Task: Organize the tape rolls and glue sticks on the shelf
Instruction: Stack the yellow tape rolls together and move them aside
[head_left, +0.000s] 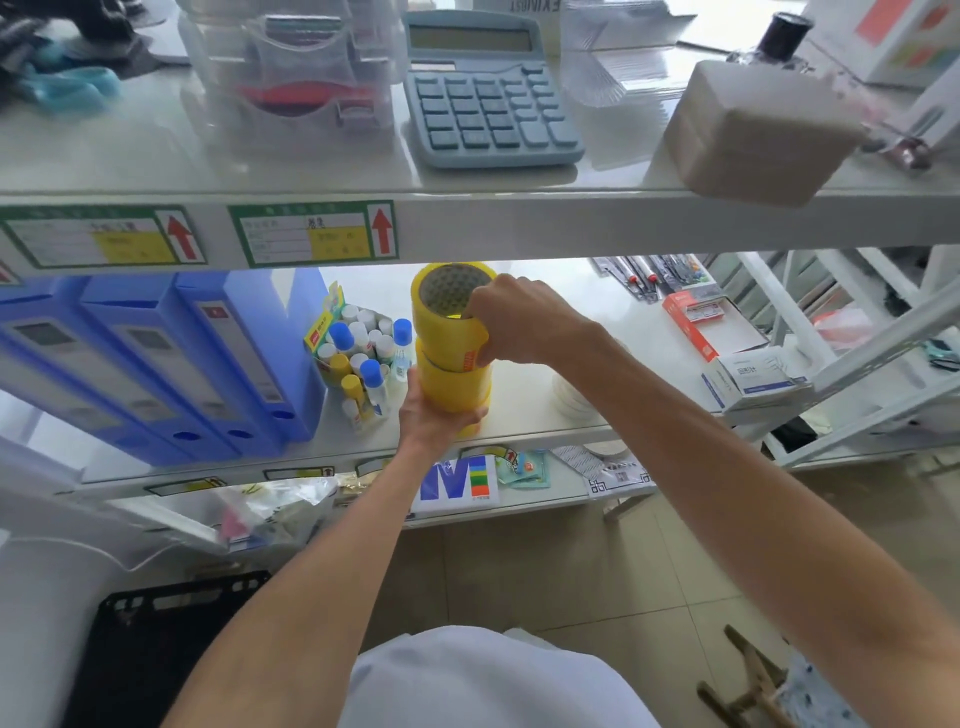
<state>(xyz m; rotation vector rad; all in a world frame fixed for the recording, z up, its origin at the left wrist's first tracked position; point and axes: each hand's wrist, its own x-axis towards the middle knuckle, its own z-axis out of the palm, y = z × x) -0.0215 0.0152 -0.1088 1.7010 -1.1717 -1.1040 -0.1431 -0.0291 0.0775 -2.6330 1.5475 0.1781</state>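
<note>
A stack of yellow tape rolls (453, 358) stands near the middle of the view, on the middle shelf (540, 415) close to its front edge. The top roll (448, 306) sits slightly tilted on the ones below, its open core facing up.

The right hand (511, 322) comes in from 4 o'clock and grips the top roll, thumb on the outer wall and fingers (475, 312) hooked over the rim into the core. The left hand (436, 415) comes in from 7 o'clock and clasps the lowest roll (457, 387) of the stack, its fingers wrapped narrow around the wall.

Just at 9 o'clock of the stack stands a small box (332, 322) packed with glue sticks (363, 358), white bodies with blue, yellow and white caps, upright or leaning; some stand outside the box, nearly touching the stack. Further toward 9 o'clock, blue file boxes (171, 364) stand in a row. At 3 o'clock of the stack, well apart, lie a red-and-white box (693, 332) and a white box (753, 379); a pile of white discs (571, 397) sits under the right forearm.

On the top shelf at 12 o'clock rest a blue calculator (488, 104), a clear organiser (296, 78) and a beige block (753, 135).
</note>
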